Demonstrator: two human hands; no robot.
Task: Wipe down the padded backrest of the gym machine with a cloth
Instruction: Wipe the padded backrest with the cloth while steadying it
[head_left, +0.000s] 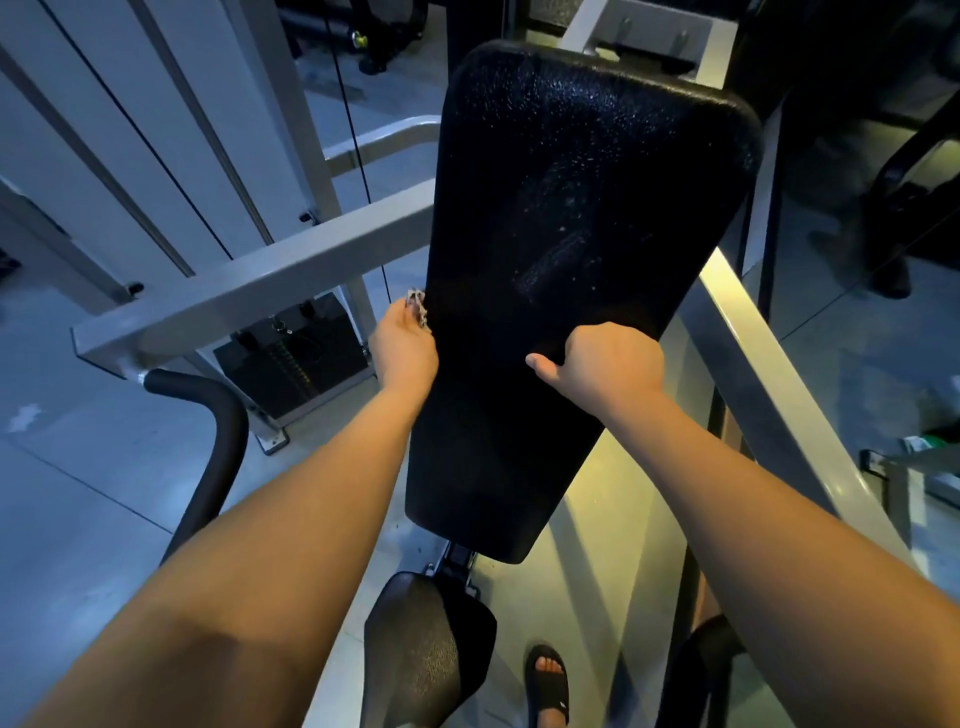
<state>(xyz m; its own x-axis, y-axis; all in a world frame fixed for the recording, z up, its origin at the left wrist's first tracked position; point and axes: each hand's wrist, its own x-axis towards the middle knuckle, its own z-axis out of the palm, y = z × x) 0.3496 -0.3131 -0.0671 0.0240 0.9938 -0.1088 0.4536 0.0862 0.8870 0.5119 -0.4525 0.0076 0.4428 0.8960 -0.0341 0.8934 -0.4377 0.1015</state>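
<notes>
Here, everything is placed against the backrest.

Backrest (571, 234): a long black padded panel, tilted and running from upper right to lower centre; its upper face shines with small wet specks and smeared streaks.

Frame (260, 280): pale grey square tubing; one beam meets the backrest's left edge from the left, another runs down along its right edge, lit yellowish.

Weight stack (296, 353): dark plates left of the backrest and below the left beam, with a thin black cable (358, 156) rising from that side, close along the backrest's left edge.

Curved bar (218, 447): a black padded tube lower left of the backrest, partly behind the left forearm.

Seat (426, 644): a black pad just under the backrest's lower end, joined by a dark bracket.

Right hand (608, 364): curled closed over the backrest's right edge, thumb out on the pad's face, fingers hidden behind the pad.

Left hand (402, 345): at the backrest's left edge, fingers closed on the cloth and pressing it to the pad's side.

Sandalled foot (548, 683): on the floor below the backrest, right of the seat.

Cloth (418, 306): a small patterned scrap, mostly hidden in the left hand, touching the backrest's left edge.
</notes>
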